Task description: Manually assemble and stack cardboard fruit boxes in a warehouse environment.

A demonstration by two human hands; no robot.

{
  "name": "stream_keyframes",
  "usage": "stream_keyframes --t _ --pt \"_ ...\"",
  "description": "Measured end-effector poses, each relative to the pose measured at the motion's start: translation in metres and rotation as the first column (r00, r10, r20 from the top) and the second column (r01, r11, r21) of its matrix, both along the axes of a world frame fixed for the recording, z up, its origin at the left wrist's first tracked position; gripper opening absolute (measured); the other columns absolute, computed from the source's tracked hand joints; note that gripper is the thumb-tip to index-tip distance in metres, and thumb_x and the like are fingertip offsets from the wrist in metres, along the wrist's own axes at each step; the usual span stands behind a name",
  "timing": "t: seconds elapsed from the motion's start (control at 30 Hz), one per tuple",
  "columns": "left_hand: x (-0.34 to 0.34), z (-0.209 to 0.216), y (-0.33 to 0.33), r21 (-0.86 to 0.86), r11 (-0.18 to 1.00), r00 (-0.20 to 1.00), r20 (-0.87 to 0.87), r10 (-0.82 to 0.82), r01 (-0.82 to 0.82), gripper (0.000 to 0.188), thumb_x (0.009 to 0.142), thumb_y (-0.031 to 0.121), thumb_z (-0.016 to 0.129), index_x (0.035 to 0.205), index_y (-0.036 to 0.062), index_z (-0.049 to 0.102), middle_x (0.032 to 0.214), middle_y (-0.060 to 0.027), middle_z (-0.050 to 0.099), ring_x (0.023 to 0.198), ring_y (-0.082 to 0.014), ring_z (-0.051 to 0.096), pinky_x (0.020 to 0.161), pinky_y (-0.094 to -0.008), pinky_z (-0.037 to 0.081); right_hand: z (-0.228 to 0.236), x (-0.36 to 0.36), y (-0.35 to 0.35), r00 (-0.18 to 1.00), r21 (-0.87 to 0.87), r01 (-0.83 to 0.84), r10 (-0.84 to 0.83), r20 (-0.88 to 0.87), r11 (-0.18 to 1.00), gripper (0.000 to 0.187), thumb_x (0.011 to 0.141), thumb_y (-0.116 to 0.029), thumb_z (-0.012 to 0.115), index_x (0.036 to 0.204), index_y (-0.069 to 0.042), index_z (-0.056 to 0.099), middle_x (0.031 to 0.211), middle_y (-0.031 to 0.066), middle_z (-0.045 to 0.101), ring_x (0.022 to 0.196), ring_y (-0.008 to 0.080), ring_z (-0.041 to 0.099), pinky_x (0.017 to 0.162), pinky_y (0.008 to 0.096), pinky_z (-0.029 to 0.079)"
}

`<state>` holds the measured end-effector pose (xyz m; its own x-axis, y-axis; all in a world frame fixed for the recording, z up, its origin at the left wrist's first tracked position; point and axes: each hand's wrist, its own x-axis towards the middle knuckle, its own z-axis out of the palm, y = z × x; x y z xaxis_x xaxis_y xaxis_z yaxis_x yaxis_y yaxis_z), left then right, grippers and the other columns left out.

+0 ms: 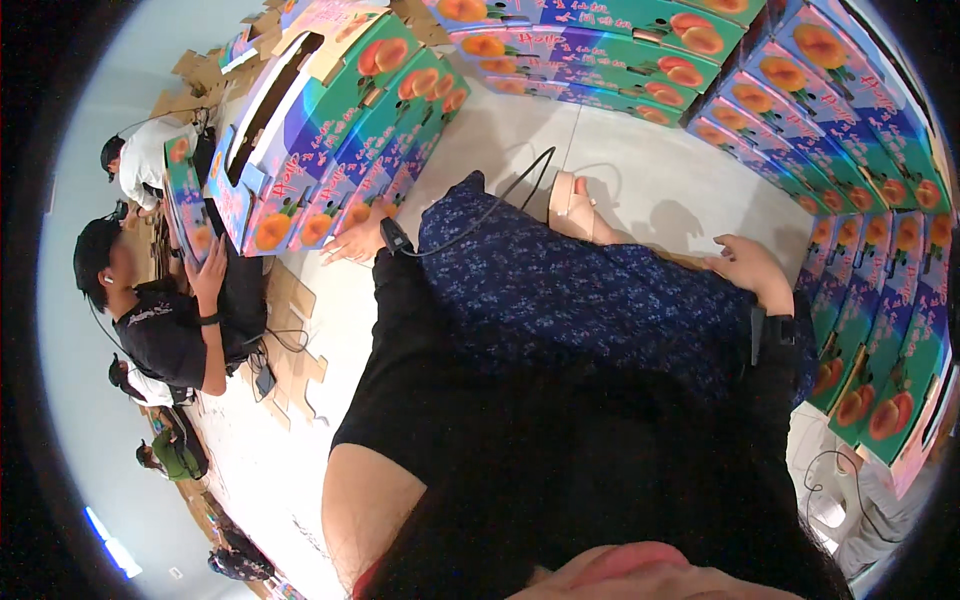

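My left hand (pixel 357 237) lies at the lower corner of a stack of printed fruit cartons (pixel 345 140), green, blue and pink with pictures of peaches. Its fingers are stretched out against the bottom carton, and I cannot tell how firmly they touch it. My right hand (pixel 752 268) hangs in front of me beside my dark blue patterned skirt (pixel 560 285), fingers loosely apart with nothing in them. A black strap with a cable (pixel 397 236) is on my left wrist, another black device (pixel 772 335) on my right.
More cartons (pixel 600 60) are stacked along the far side, and tall stacks (pixel 880 290) stand at my right. At the left a co-worker in black (pixel 165 325) holds a carton (pixel 187 205). Flat cardboard (pixel 290 340) lies on the pale floor (pixel 520 130). Other people sit farther left.
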<state>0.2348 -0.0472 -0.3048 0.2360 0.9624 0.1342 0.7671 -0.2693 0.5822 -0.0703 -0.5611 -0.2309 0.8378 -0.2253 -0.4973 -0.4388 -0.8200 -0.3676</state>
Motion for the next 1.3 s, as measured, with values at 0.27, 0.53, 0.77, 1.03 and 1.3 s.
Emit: stream_keyframes --t 0.27,0.53,0.77,1.03,1.3 --pt "-0.007 -0.016 0.019 0.21 0.955 0.947 0.2 -0.251 0.209 0.153 0.032 0.039 0.091 0.143 0.0004 -0.008 0.149 -0.0275 -0.004 0.138 -0.0384 0.014 0.108 -0.0489 0.023 -0.006 0.0 0.0 1.0 0.034 -0.007 0.007 -0.011 0.999 0.058 0.077 -0.047 0.065 0.116 -0.005 0.059 0.099 0.0209 0.063 0.093 0.0369 0.06 0.081 0.0418 0.047" --pt "-0.001 -0.033 0.031 0.383 0.885 0.904 0.222 -0.366 0.265 0.152 0.038 0.049 0.089 0.141 -0.0013 -0.01 0.141 -0.0366 0.007 0.132 -0.0499 0.014 0.105 -0.0561 0.019 -0.004 -0.001 0.003 0.999 0.046 0.002 0.0 -0.043 0.999 0.06 0.077 -0.049 0.065 0.117 -0.004 0.058 0.101 0.0215 0.063 0.093 0.0359 0.06 0.08 0.041 0.048" --pt "-0.009 -0.023 0.013 0.256 0.933 0.943 0.15 -0.297 0.253 0.153 0.036 0.039 0.092 0.143 0.0052 -0.011 0.144 -0.0316 0.01 0.135 -0.0419 0.015 0.107 -0.0555 0.014 -0.005 -0.004 0.006 1.0 0.025 0.011 -0.01 -0.016 1.0 0.059 0.076 -0.049 0.065 0.115 -0.005 0.06 0.099 0.0212 0.064 0.092 0.0354 0.061 0.079 0.0405 0.048" --pt "-0.016 -0.013 0.0 0.152 0.963 0.967 0.087 -0.239 0.224 0.137 0.048 0.031 0.085 0.144 0.0033 -0.009 0.143 -0.0282 0.012 0.132 -0.0424 0.015 0.105 -0.0579 0.009 -0.006 -0.006 0.01 1.0 0.0 -0.012 0.012 -0.005 1.0 0.058 0.076 -0.047 0.066 0.115 -0.004 0.06 0.098 0.0214 0.064 0.092 0.0354 0.062 0.08 0.0401 0.049" --pt "-0.027 -0.003 -0.008 0.226 0.956 0.974 0.085 -0.211 0.187 0.128 0.05 0.034 0.084 0.144 0.0042 0.002 0.141 -0.0251 0.02 0.128 -0.0402 0.025 0.102 -0.0537 0.016 0.0 -0.007 0.015 1.0 0.041 -0.01 0.01 0.0 0.999 0.059 0.077 -0.046 0.067 0.116 -0.002 0.058 0.096 0.0228 0.064 0.09 0.0358 0.063 0.079 0.041 0.049"
